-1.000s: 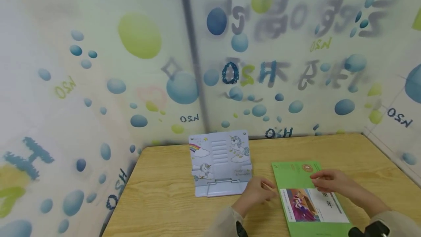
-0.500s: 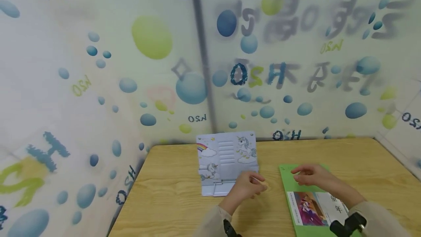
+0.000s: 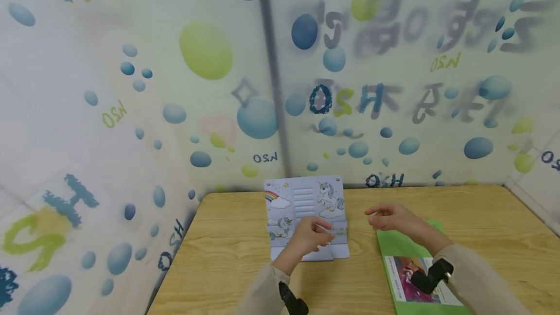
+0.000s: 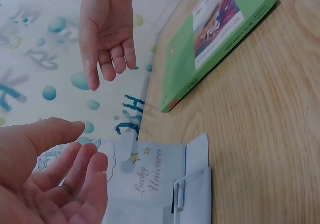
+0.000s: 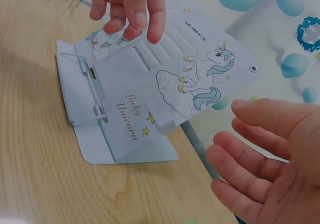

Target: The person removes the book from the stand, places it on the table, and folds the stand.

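Observation:
A white book stand (image 3: 280, 208) with unicorn pictures stands tilted back near the table's far edge. My left hand (image 3: 308, 237) hovers in front of it with loosely bent fingers and nothing in them. To the right of the stand, my right hand (image 3: 393, 220) is in the air, also holding nothing; its fingers point toward the stand. Beneath the right forearm lies a green book (image 3: 393, 247) with a colourful cover picture, partly hidden by that arm. In the right wrist view the stand's wire page holder (image 5: 92, 91) shows along its lower ledge (image 5: 125, 156).
The wooden table (image 3: 227, 266) reaches back to a wall (image 3: 210, 111) covered with blue and green bubbles and lettering. Black wrist cameras (image 3: 430, 276) are worn on both forearms, the right one above the book.
Both hands have moved left and up, away from the book's middle and toward the stand. My left hand now overlaps the stand's front. The book and stand stay in place; the head view has shifted slightly.

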Demonstrator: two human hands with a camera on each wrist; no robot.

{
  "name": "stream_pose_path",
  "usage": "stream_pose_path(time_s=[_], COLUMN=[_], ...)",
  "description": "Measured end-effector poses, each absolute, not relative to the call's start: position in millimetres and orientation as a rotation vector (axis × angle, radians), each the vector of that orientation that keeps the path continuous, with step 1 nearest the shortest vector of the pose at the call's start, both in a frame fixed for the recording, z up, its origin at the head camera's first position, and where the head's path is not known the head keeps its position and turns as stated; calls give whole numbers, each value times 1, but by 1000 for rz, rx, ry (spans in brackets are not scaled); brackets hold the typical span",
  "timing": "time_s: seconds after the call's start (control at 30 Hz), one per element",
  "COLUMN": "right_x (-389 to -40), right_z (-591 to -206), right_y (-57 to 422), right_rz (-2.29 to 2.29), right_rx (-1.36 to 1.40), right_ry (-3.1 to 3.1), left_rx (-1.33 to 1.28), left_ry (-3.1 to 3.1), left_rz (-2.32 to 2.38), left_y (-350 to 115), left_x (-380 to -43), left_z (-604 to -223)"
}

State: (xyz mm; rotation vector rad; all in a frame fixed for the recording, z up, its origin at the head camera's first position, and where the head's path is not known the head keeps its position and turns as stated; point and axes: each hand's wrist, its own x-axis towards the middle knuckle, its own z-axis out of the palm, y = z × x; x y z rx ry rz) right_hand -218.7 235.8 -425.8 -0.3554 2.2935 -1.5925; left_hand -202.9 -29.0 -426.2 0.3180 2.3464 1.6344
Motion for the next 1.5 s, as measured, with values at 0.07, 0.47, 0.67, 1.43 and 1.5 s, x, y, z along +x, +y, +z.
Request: stream_pose_path(time_s=[0.07,0.47,0.67,1.43,1.5], right_x=[-222,-239,-245,-268,-268], right_z=[-425,-422,-416,-422,-423], right_y=[232,214,203,180,176], right_rz=[-1600,-1544,-1560,-1601,-1604], right_rx=[-354,-252,-315,-196,-183], right_ry=[2297,2413,2440,2459,2465], left_rx=[301,223,203,-115,-103], left_ry=[2351,2454,2513,2662,2657], left_rz=[1640,1615,1617,1678,1694], left_y=[-33,-63,-89,-158,-159], left_x=[-205,-216,-227,-263,-266], left_z=[-426,-425,-422,-418,-421])
